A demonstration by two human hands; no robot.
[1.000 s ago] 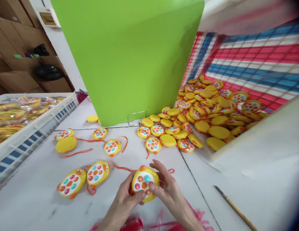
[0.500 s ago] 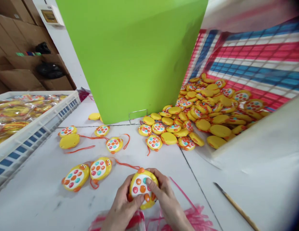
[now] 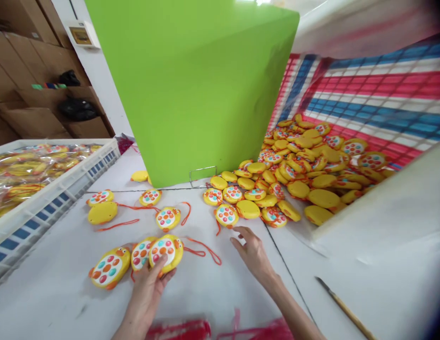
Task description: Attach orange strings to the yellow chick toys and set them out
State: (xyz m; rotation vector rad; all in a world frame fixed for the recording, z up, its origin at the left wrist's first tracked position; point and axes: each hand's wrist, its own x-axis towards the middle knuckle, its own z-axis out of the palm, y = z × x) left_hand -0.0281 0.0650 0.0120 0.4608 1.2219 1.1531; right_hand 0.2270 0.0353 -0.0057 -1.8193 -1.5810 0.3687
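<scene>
My left hand (image 3: 154, 278) grips a yellow duck-shaped toy (image 3: 170, 248) with coloured round buttons and an orange cord loop. It overlaps another duck toy (image 3: 139, 252) on the white table, and one more duck toy (image 3: 109, 268) lies to its left. My right hand (image 3: 251, 250) is empty, thumb and fingers apart, just below a duck toy (image 3: 227, 215) at the near edge of a heap. Several other ducks, including one lying face down (image 3: 102, 213), are spread across the table beyond my left hand.
A large heap of duck toys (image 3: 312, 174) spills from a striped-lined enclosure at right. Behind the table stands a green panel (image 3: 198, 94). At left is a white crate (image 3: 95, 163) of bagged toys. A wooden-handled knife (image 3: 347, 309) lies right; pink plastic (image 3: 184, 329) is at the front.
Both hands held one duck toy at the front. My left hand has carried it left and forward, over the others; my right hand has let go and reached forward towards the heap.
</scene>
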